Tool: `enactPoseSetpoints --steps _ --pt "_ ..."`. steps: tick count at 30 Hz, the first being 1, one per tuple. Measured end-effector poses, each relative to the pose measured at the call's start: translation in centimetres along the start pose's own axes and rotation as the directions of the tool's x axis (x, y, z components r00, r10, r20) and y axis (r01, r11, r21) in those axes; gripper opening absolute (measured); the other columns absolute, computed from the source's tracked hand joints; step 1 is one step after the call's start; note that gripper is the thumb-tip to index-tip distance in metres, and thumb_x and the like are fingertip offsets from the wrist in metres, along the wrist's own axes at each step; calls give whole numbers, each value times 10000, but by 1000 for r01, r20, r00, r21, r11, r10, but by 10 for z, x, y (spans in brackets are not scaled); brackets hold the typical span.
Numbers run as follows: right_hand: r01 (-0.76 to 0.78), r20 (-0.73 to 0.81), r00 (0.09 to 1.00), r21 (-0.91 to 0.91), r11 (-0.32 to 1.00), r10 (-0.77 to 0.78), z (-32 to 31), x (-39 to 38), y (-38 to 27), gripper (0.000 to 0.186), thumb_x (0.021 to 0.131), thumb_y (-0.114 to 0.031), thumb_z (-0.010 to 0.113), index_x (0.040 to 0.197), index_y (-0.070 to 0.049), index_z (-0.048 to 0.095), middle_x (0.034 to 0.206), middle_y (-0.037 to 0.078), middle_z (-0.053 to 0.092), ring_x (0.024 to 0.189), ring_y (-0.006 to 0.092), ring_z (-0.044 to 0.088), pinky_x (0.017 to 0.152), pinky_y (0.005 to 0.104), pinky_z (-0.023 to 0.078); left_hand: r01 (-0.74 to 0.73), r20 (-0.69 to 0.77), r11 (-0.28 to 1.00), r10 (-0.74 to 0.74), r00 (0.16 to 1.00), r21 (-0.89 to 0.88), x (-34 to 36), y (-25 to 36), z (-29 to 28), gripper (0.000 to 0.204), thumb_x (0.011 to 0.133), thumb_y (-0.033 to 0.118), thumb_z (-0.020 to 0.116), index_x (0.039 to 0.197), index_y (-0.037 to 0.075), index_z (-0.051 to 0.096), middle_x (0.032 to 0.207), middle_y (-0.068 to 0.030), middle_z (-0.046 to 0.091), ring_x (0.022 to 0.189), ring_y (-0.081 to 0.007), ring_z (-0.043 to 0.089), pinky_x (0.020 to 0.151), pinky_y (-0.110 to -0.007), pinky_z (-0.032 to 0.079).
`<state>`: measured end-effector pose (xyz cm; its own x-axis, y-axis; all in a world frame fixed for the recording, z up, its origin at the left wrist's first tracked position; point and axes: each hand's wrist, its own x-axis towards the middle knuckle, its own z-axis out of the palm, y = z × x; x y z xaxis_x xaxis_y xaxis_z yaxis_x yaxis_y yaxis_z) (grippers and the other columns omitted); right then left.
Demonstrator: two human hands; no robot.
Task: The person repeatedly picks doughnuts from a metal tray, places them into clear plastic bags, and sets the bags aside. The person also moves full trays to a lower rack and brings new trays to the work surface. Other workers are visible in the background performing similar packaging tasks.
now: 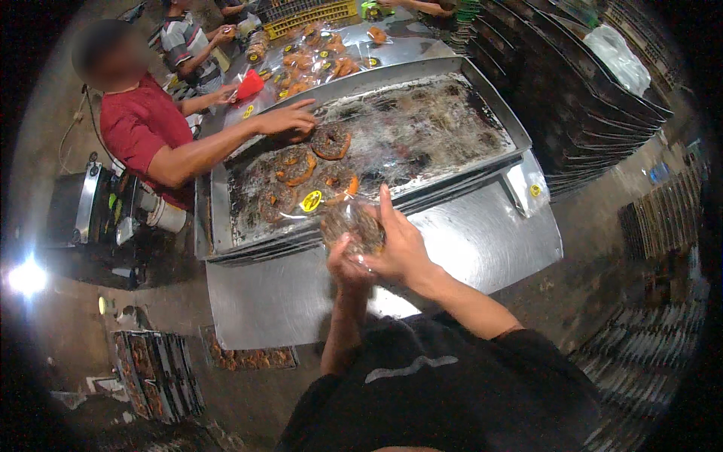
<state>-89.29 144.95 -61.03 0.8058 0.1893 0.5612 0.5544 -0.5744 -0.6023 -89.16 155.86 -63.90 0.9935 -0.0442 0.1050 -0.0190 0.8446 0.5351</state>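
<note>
Between my two hands, over the near edge of the large baking tray (497, 169), is a ring-shaped bread (352, 230) with a dark crumb topping in a clear plastic bag. My left hand (351, 265) grips it from below and the left, somewhat smeared by motion. On its right side my right hand (403, 245) is closed around the bag, one finger pointing up. Just beyond lie several topped ring breads (331, 143) at the tray's left end. A round yellow label (311, 201) shows beside the bagged one.
A co-worker in a red shirt (143, 120) reaches a hand (290, 120) over the tray from the left. Bagged breads (316, 56) and a yellow crate (309, 19) are at the back. Stacked dark trays (557, 83) rise at the right. The metal table (467, 248) extends beneath the tray.
</note>
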Motion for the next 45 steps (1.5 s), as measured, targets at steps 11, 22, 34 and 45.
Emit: enactPoseSetpoints --steps 11,22,34,45 --pt "-100 -42 995 -195 976 93 -43 68 34 278 789 -233 564 637 -1 578 584 186 563 545 352 563 557 430 441 618 88 681 -697 712 393 -65 -31 -37 469 833 223 570 1216 -16 445 1048 -119 568 1003 -178 535 908 -285 397" --pt "-443 76 868 -327 835 490 -17 -107 148 596 787 -314 602 1252 6 413 1255 244 435 1164 406 402 934 436 378 -21 -11 -153 -207 978 988 3 -146 -148 530 777 244 621 1180 -58 458 1224 -269 439 1190 -393 348 1009 -428 266" --pt "-587 174 736 -316 745 654 -19 -223 190 527 749 -205 619 1218 -32 450 1263 232 395 1104 400 400 913 451 369 -305 153 -234 -504 850 923 -33 -188 -96 252 705 103 633 939 21 588 883 -158 578 846 -327 545 753 -395 433" --pt "-478 344 857 252 841 384 -47 -216 113 315 807 -170 604 1072 -13 540 906 175 604 748 265 585 706 356 468 37 57 162 -537 841 986 -43 -161 -68 122 807 93 569 880 12 624 833 -112 626 794 -204 603 704 -310 467"
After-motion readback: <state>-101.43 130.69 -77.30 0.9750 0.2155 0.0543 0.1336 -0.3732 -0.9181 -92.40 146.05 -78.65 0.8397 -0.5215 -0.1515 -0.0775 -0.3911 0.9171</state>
